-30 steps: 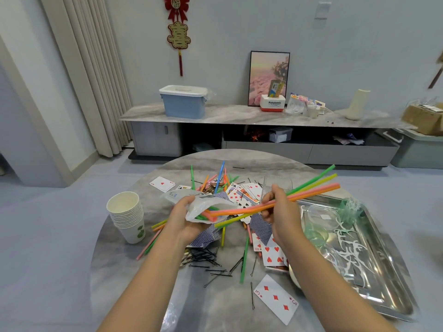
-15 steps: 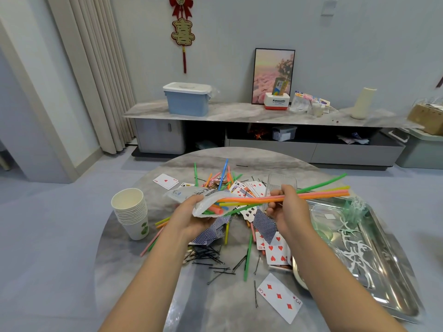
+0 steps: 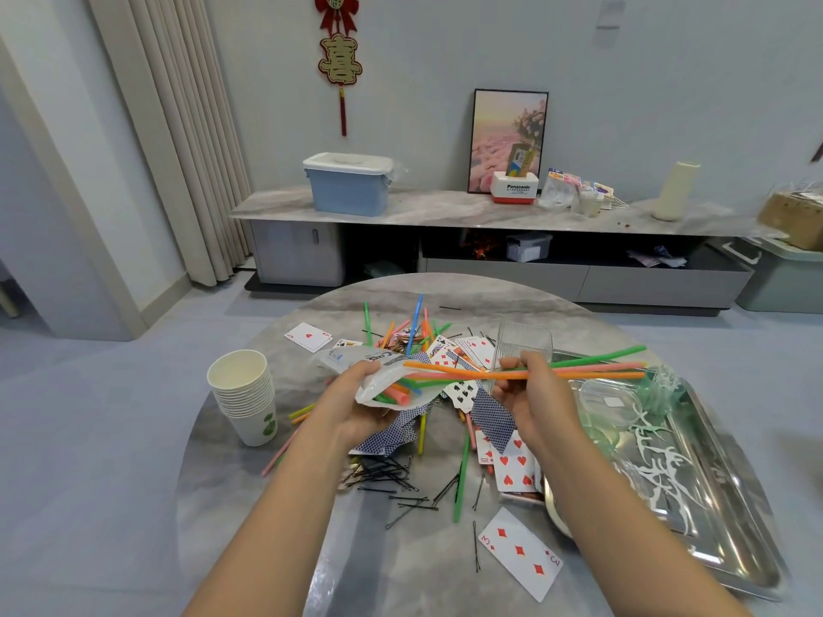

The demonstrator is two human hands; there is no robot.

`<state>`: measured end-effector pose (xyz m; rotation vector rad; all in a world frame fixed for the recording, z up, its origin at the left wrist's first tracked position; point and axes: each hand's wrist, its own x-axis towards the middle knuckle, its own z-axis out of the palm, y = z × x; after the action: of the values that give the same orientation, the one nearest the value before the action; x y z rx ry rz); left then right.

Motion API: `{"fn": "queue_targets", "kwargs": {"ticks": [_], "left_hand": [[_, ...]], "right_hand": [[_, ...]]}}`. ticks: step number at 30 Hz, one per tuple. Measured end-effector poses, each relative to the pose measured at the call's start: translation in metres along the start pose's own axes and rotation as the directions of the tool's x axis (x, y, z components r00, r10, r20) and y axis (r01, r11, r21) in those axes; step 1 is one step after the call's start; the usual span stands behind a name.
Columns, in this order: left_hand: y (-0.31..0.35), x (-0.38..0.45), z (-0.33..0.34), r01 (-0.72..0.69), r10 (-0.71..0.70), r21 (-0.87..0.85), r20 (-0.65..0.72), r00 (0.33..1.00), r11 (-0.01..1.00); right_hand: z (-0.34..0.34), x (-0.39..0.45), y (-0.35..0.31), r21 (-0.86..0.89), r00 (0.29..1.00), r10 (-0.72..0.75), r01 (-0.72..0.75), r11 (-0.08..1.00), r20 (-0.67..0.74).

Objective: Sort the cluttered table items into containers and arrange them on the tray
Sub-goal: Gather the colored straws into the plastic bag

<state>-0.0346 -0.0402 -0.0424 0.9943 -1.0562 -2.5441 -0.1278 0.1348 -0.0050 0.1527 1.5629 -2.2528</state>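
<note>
You're bagging straws [image 3: 579,371]: right hand [image 3: 532,396] grips the bunch, left hand [image 3: 356,405] pinches the bag [image 3: 383,385]; next, push them fully in.

Left hand [image 3: 356,405] grips a clear plastic bag [image 3: 383,385]; right hand [image 3: 530,394] pinches a bundle of coloured straws [image 3: 579,369], their near ends inside the bag. Below, on the round table [image 3: 249,483]: loose playing cards [image 3: 519,552], hairpins [image 3: 392,476], stacked paper cups [image 3: 245,394]. Steel tray [image 3: 730,518] at right.
</note>
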Motion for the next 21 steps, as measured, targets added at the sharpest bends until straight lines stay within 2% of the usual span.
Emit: {"fn": "queue_targets", "kwargs": {"ticks": [4,7,12,17,21], "left_hand": [[0.002,0.000,0.000,0.045,-0.045,-0.018,0.008,0.999,0.999],[0.006,-0.002,-0.001,0.084,-0.083,-0.095,0.019,0.996,0.992],[0.011,-0.007,-0.001,0.101,-0.095,-0.152,0.047,0.994,0.983],[0.013,-0.006,-0.005,0.109,-0.107,-0.121,0.026,0.994,0.987],[0.010,-0.001,-0.004,0.090,-0.090,-0.071,0.012,0.996,0.993]], "right_hand": [[0.000,-0.003,0.009,-0.106,0.987,-0.158,0.158,0.982,0.014],[-0.003,-0.006,0.012,-0.206,0.973,-0.217,0.228,0.952,0.075],[-0.012,-0.004,0.013,-0.053,0.970,-0.127,0.141,0.989,0.207],[-0.023,0.002,0.011,-0.161,0.947,-0.129,0.182,0.970,0.294],[-0.018,0.002,0.012,-0.156,0.947,-0.183,0.229,0.961,0.265]]}}
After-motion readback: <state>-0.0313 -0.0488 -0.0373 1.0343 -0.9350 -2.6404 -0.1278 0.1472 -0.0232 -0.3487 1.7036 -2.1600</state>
